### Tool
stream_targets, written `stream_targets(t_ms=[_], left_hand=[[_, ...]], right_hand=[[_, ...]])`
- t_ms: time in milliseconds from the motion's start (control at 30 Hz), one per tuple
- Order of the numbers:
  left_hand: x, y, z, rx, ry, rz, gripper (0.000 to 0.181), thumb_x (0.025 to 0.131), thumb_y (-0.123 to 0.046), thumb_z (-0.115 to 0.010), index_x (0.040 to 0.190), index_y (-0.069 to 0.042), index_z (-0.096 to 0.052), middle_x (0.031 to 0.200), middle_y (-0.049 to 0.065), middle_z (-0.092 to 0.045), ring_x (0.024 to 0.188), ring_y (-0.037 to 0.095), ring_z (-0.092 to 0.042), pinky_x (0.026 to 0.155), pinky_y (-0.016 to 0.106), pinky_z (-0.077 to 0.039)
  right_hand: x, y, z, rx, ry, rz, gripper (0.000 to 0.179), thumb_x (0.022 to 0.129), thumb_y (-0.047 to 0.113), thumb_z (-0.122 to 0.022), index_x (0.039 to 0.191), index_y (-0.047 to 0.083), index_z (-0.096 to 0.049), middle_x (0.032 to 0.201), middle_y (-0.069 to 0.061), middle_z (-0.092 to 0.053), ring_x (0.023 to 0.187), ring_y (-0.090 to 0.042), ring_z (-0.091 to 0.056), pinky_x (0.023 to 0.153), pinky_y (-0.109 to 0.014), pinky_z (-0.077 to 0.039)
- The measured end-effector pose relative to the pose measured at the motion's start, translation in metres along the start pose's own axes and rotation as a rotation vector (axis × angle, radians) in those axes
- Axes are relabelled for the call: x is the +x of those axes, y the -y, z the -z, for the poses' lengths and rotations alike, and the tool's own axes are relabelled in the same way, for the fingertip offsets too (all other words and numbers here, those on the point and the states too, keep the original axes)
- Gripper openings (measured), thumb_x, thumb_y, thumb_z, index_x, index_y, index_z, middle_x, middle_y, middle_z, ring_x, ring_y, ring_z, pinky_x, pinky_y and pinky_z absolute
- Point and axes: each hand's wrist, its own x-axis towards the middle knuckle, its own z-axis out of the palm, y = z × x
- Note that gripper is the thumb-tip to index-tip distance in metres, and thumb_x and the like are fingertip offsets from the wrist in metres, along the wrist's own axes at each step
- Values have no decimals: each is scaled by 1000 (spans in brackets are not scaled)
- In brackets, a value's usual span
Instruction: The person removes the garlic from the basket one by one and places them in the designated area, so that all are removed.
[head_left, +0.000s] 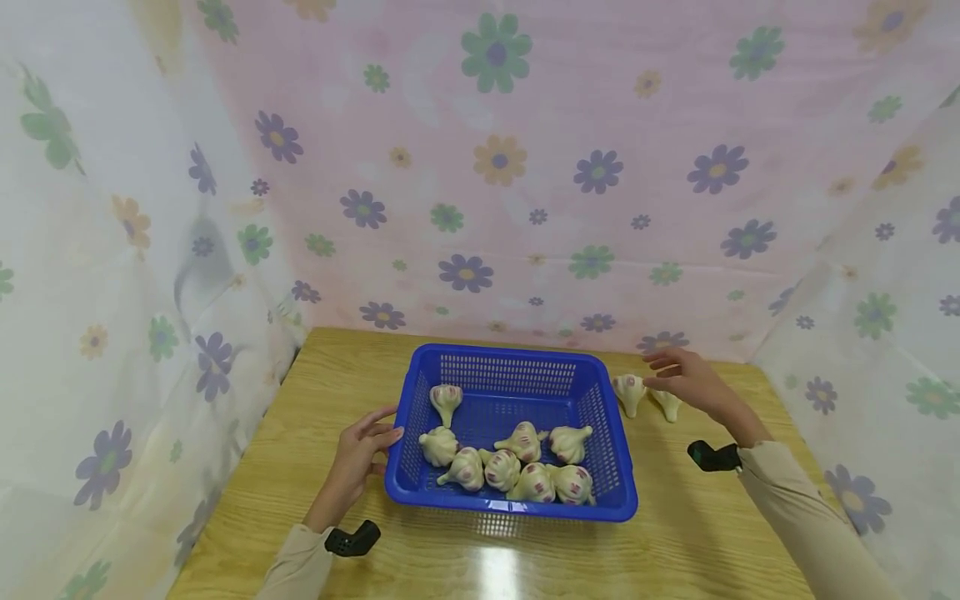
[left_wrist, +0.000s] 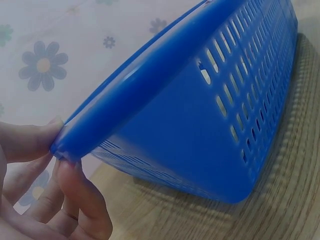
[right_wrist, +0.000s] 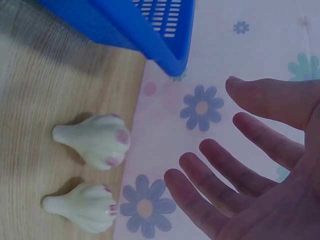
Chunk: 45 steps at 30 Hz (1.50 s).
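Observation:
A blue plastic basket (head_left: 517,352) with slotted walls stands mid-table and holds several garlic bulbs (head_left: 502,469), most of them gathered along its near side. My left hand (head_left: 357,454) pinches the basket's left rim; in the left wrist view the thumb lies over the rim (left_wrist: 115,105) and the fingers under it. To the right of the basket, two more garlic bulbs (right_wrist: 95,140) lie on the table. Above them hovers my right hand (head_left: 690,382), fingers spread and nothing in the palm. In the head view it partly covers the farther-right bulb (head_left: 667,403).
The wooden table (head_left: 330,375) ends at a flowered cloth backdrop (head_left: 525,208), and similar cloth hangs on both sides. A black wrist device (head_left: 352,540) sits on the left forearm, another (head_left: 714,457) on the right.

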Motion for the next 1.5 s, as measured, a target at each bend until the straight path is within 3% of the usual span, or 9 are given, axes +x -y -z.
stream_targets(t_ms=[133,333,567,733,1000,1267,1500], left_hand=[[1,3,1,7,7,-27,49,82,-17,-73,128,-11,-58,97,10,-65,63,14,-57,44,29,-50],[5,13,6,16,28,-11,55,79,-28,-76,129,-17,-57,98,4,-66,64,9,-57,47,28,-52],[0,5,0,-20,15,-77,49,79,-16,-74,126,-9,-60,92,8,-66,60,12,-56,42,28,-49],[-1,2,-1,-6,12,-46,47,82,-14,-72,126,-9,-59,91,7,-66,61,12,-57,44,29,-51],[0,-4,-2,-12,-17,43,48,80,-11,-73,127,-12,-60,94,8,-64,63,14,-56,45,30,-51],[-1,-5,-2,2,-27,40,49,81,-11,-74,128,-11,-59,95,9,-65,63,14,-56,44,30,-50],[-1,-4,-2,4,-25,34,47,80,-11,-74,125,-11,-61,93,9,-65,64,15,-56,44,29,-50]], right_hand=[[2,9,-4,-10,12,35,49,92,22,-62,129,-7,-48,124,-30,-49,109,-47,-51,86,-55,-46],[7,20,-11,-31,37,103,42,91,20,-64,123,-5,-53,120,-25,-54,106,-45,-53,84,-53,-48],[7,33,-20,-41,88,159,37,90,18,-65,120,-1,-56,118,-23,-56,104,-41,-55,84,-51,-48],[9,37,-30,-34,120,226,37,89,16,-67,118,-4,-56,116,-24,-57,102,-42,-57,81,-49,-50],[15,42,-50,-40,186,204,38,88,16,-67,120,-2,-56,118,-22,-56,103,-43,-56,78,-44,-51],[22,46,-68,-51,242,278,34,87,16,-68,116,0,-57,111,-15,-59,95,-38,-57,76,-40,-50],[27,46,-81,-40,290,237,34,86,14,-68,115,0,-57,106,-15,-59,95,-40,-58,77,-42,-51]])
